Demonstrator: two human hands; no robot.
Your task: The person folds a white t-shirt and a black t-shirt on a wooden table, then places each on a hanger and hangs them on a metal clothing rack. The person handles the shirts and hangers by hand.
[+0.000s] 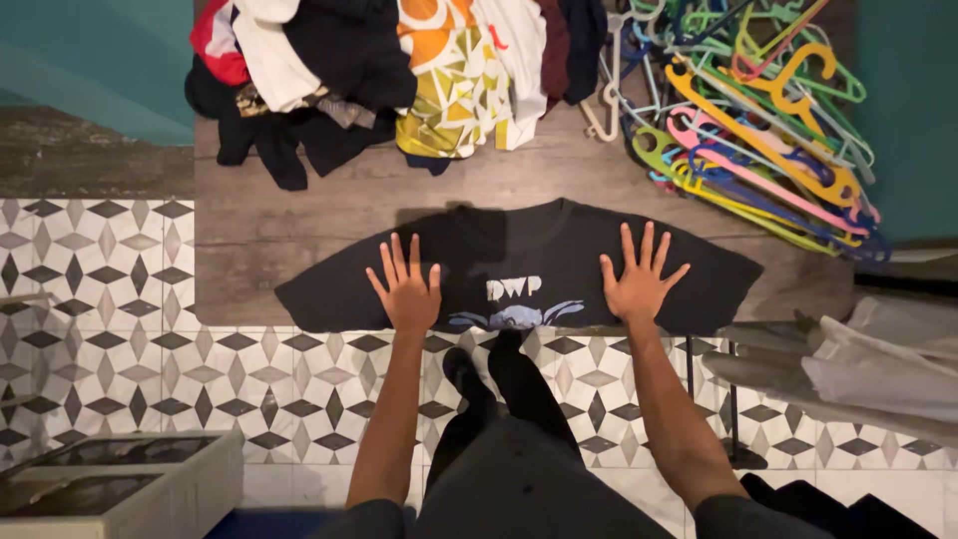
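A black T-shirt (519, 255) with a pale printed design lies flat at the near edge of a wooden table (299, 215), its sleeves spread to both sides. My left hand (407, 284) rests palm down on the shirt's left half, fingers spread. On the right half my right hand (639, 279) presses flat in the same way. Neither hand grips anything.
A heap of mixed clothes (399, 70) covers the table's far side. Several coloured plastic hangers (758, 130) are piled at the far right. Pale folded material (858, 369) lies at the right; a white box (120, 484) stands on the patterned tile floor (100, 299) lower left.
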